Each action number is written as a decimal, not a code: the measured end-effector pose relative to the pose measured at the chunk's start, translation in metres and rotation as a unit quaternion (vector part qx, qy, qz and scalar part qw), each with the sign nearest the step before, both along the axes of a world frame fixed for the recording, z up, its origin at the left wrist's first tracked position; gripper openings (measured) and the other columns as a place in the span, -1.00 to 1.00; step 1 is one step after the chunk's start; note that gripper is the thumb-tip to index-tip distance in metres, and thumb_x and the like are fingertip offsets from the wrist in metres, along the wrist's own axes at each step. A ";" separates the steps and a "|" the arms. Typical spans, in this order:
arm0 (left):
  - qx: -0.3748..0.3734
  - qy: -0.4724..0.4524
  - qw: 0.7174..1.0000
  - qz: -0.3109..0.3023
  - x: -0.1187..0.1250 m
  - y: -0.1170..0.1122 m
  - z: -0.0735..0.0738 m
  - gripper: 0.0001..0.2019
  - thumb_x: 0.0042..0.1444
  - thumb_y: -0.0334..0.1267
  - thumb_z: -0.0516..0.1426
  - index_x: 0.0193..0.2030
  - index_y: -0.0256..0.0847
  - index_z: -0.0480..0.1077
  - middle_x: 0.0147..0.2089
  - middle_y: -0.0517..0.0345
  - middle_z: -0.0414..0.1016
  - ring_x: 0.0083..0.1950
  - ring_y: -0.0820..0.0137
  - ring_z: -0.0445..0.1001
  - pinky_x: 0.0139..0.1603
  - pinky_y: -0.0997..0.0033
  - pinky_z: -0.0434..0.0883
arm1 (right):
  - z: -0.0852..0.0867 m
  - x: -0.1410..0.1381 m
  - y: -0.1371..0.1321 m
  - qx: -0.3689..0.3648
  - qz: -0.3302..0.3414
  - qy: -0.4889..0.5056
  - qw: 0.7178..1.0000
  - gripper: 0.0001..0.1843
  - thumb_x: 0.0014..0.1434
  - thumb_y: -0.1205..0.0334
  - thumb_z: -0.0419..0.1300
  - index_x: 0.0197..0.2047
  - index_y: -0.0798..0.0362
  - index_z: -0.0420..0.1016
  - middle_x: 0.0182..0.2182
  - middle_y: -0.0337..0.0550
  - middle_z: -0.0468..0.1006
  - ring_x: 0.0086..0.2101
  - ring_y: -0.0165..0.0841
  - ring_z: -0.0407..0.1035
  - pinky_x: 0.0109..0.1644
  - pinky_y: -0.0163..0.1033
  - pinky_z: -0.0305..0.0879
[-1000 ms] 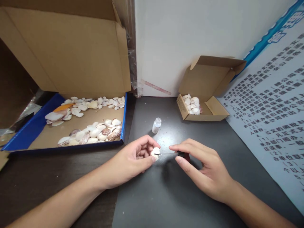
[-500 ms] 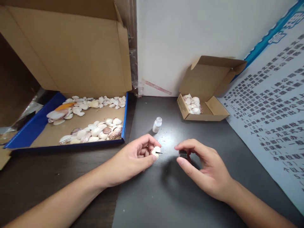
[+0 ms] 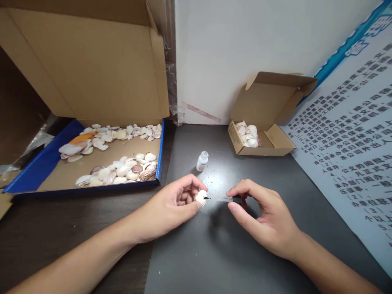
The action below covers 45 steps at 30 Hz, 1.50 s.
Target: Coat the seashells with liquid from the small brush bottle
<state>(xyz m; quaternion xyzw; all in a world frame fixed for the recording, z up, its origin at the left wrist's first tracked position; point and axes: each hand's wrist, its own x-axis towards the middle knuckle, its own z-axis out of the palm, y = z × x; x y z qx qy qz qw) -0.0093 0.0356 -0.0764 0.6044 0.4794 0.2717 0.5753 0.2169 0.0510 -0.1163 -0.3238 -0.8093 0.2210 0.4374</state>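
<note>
My left hand (image 3: pixel 179 198) is closed, pinching a small white ribbed seashell (image 3: pixel 201 199) between thumb and fingers above the grey mat. From the right, my right hand (image 3: pixel 260 214) grips the dark cap of a thin applicator brush (image 3: pixel 221 200) between thumb and fingers. The brush has a clear stem and a dark tip, which lies against or just in front of the shell's right side; I cannot tell whether they touch. Just beyond the hands stands a small glass bottle (image 3: pixel 202 161), upright and uncapped, with a pale label.
On the left is a blue-edged cardboard box (image 3: pixel 159 167), lid raised, with several shells (image 3: pixel 122 169) inside. A smaller open carton (image 3: pixel 266 152) at back right holds white shells (image 3: pixel 248 134). A printed sheet (image 3: pixel 352 134) spans the right side; a white panel (image 3: pixel 239 45) stands behind.
The brush tip has shifted slightly right across the shell, toward its edge. The right fingers have turned the cap a little. The left hand and shell have hardly moved.
</note>
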 end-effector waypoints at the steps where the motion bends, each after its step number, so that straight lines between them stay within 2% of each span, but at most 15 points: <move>1: 0.001 -0.001 1.000 0.000 0.000 0.000 0.000 -0.79 0.21 -0.19 0.15 -0.07 -0.20 0.29 -0.31 0.26 0.24 -0.36 0.52 0.17 -0.38 0.52 0.19 | 0.000 0.000 0.000 -0.001 -0.008 -0.002 1.000 -0.94 0.20 0.34 0.18 -0.24 0.01 0.40 -0.46 -0.26 0.48 -0.48 -0.42 0.36 -0.41 -0.33 0.30; 10: -0.003 0.015 1.000 -0.009 0.000 0.000 0.001 -0.81 0.20 -0.23 0.13 -0.07 -0.21 0.30 -0.33 0.26 0.25 -0.36 0.51 0.17 -0.37 0.51 0.17 | -0.003 0.000 -0.001 0.005 -0.004 0.028 1.000 -0.91 0.24 0.30 0.17 -0.15 0.01 0.42 -0.40 -0.22 0.52 -0.43 -0.39 0.40 -0.39 -0.32 0.33; 18: 0.000 0.007 1.000 -0.006 0.001 -0.001 0.001 -0.83 0.22 -0.26 0.12 -0.08 -0.22 0.30 -0.36 0.30 0.21 -0.38 0.53 0.14 -0.38 0.51 0.15 | -0.001 -0.001 0.001 -0.005 -0.021 0.017 1.000 -0.94 0.20 0.34 0.18 -0.23 0.02 0.40 -0.45 -0.26 0.47 -0.46 -0.42 0.36 -0.41 -0.35 0.31; 35: 0.007 0.013 1.000 -0.012 0.000 0.000 -0.002 -0.81 0.23 -0.24 0.14 -0.05 -0.21 0.29 -0.29 0.26 0.24 -0.29 0.48 0.19 -0.26 0.48 0.20 | -0.008 0.001 -0.002 -0.022 0.003 0.038 0.999 -0.87 0.28 0.28 0.17 -0.09 -0.07 0.41 -0.37 -0.28 0.52 -0.37 -0.43 0.41 -0.32 -0.39 0.32; 42: 0.005 0.006 1.000 -0.011 0.001 -0.001 -0.002 -0.81 0.22 -0.26 0.13 -0.06 -0.23 0.29 -0.27 0.24 0.27 -0.28 0.48 0.20 -0.26 0.47 0.21 | -0.002 -0.003 -0.001 -0.021 -0.029 0.004 0.999 -0.93 0.22 0.33 0.18 -0.22 -0.02 0.40 -0.48 -0.34 0.43 -0.49 -0.48 0.32 -0.41 -0.41 0.27; 45: 0.007 0.003 1.000 -0.011 0.001 -0.001 -0.003 -0.80 0.21 -0.26 0.14 -0.06 -0.23 0.29 -0.28 0.25 0.27 -0.30 0.49 0.19 -0.28 0.48 0.20 | -0.001 -0.002 0.000 -0.020 -0.031 0.012 0.999 -0.93 0.21 0.33 0.18 -0.23 -0.02 0.39 -0.47 -0.34 0.43 -0.48 -0.48 0.32 -0.40 -0.41 0.27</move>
